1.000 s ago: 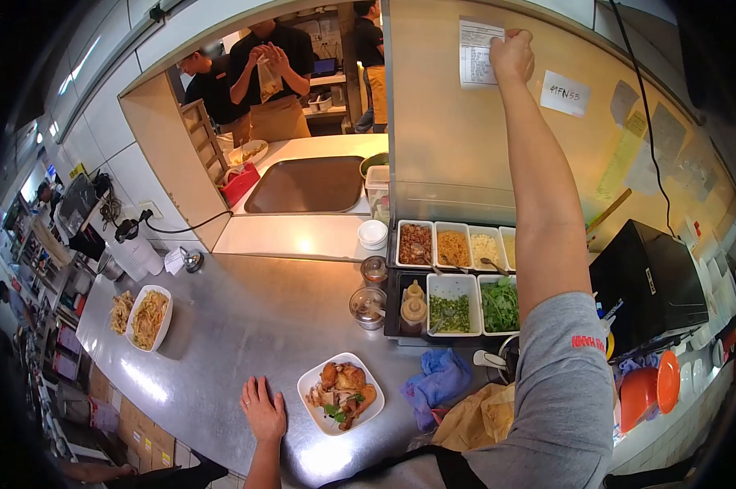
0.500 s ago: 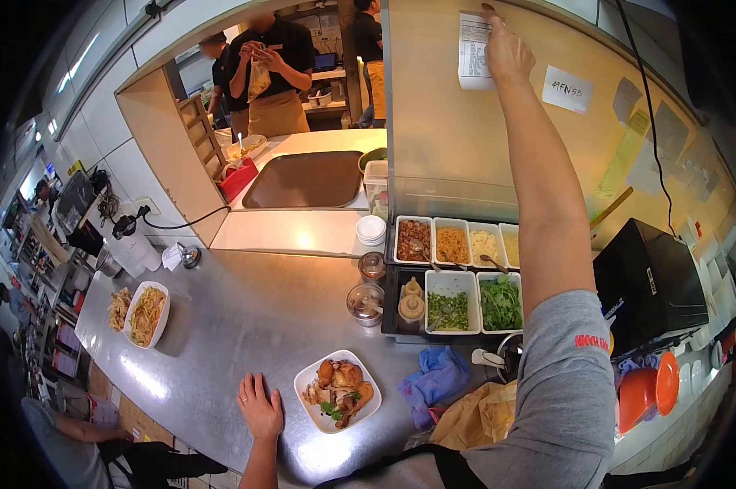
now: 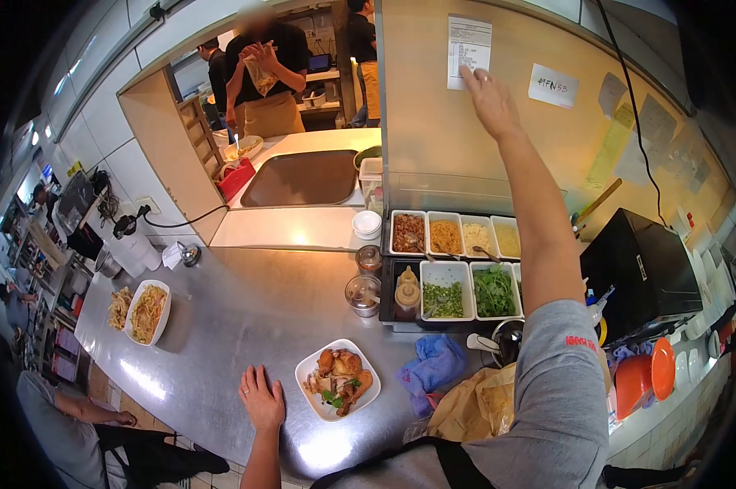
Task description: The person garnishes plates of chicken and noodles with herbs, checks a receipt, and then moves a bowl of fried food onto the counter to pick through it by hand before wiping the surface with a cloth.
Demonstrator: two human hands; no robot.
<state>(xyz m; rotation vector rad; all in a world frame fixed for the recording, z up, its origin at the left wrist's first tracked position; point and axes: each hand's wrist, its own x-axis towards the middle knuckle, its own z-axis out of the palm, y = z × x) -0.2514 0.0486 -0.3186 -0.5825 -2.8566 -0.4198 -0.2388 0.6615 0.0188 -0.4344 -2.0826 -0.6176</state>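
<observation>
My left hand (image 3: 262, 398) lies flat on the steel counter (image 3: 213, 326), fingers spread, holding nothing. Just right of it stands a square white plate (image 3: 309, 359) with browned chicken pieces (image 3: 341, 381) and green leaves. My right hand (image 3: 490, 99) is raised at the wall panel (image 3: 433, 130), one finger extended onto the lower part of a printed receipt (image 3: 469, 49) stuck there. A handwritten card (image 3: 553, 85) hangs to the right of that receipt.
White tubs of toppings (image 3: 446, 292) stand at the counter's back, with a blue cloth (image 3: 433, 367) in front. A noodle bowl (image 3: 149, 314) sits at left. Beyond the hatch are a brown tray (image 3: 302, 179) and a person (image 3: 266, 73) holding a bag; another person (image 3: 58, 424) is lower left.
My right hand has moved down from the receipt's top edge to its lower part. The view has shifted slightly. My left hand stays on the counter beside the plate.
</observation>
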